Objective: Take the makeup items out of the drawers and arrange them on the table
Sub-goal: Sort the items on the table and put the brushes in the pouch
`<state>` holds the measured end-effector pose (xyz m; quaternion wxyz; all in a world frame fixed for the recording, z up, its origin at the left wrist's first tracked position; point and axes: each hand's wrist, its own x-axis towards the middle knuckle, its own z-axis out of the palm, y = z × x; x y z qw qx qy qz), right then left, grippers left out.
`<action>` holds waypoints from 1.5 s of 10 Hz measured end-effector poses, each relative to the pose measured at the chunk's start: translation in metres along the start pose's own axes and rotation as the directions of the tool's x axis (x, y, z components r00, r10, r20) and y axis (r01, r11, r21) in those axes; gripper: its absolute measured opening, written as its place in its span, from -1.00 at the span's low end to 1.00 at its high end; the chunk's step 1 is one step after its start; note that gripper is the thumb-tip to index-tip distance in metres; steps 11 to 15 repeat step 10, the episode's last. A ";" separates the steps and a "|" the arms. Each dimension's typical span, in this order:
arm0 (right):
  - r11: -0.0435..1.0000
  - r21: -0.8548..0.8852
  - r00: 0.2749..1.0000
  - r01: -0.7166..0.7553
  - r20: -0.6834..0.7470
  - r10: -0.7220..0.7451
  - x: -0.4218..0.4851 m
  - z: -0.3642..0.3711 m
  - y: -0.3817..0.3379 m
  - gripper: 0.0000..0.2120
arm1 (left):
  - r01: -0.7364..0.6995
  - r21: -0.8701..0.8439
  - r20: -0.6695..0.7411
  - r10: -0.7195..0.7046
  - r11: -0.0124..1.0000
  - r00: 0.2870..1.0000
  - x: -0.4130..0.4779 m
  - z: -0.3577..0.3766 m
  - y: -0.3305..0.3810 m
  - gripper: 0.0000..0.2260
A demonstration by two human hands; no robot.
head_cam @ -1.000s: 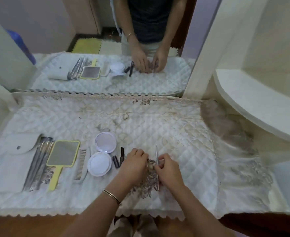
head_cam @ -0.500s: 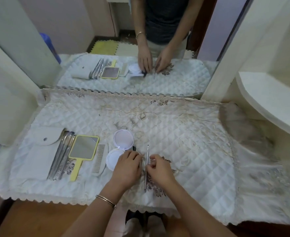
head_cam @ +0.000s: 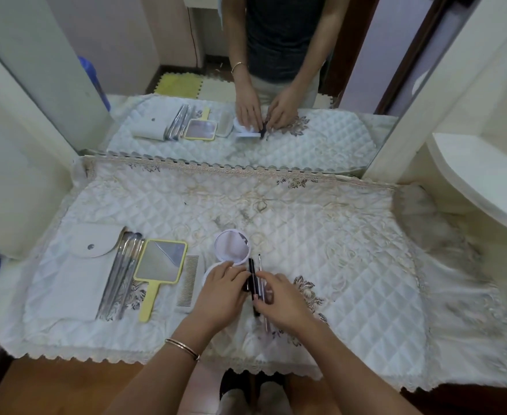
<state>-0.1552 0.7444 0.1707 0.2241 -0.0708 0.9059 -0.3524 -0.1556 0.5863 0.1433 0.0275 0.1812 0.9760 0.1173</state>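
Laid in a row on the quilted table cover are a white pouch, several silver-handled brushes, a yellow hand mirror, a grey comb and an open white compact. Just right of the compact lie a black tube and a thin silver tool, side by side. My left hand pinches the black tube from the left and covers the compact's lower half. My right hand pinches the thin tool and hides its middle.
A large mirror stands along the back of the table and reflects the items and a person's arms. A cream shelf unit rises on the right and a cream panel on the left. The cover's lace edge hangs over the front.
Both hands have shifted left with the thin tool, which now lies beside the black tube next to the compact. The view has moved closer and to the right.
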 end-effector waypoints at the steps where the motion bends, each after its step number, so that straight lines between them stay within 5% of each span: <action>1: 1.000 -0.012 1.000 -0.007 -0.004 0.007 -0.003 0.005 0.000 -0.47 | -0.044 0.008 -0.048 0.044 0.999 0.998 -0.001 0.003 -0.007 -0.69; 5: 0.993 0.069 0.973 -0.095 -0.202 0.107 0.003 0.028 -0.016 -0.66 | -0.009 -0.009 0.051 0.009 1.000 0.999 -0.012 -0.004 -0.025 -0.54; 15: 0.976 0.099 0.971 -0.194 -0.125 0.206 0.003 0.021 -0.022 -0.53 | 0.014 -0.085 0.080 -0.007 0.996 0.997 -0.009 -0.003 -0.026 -0.46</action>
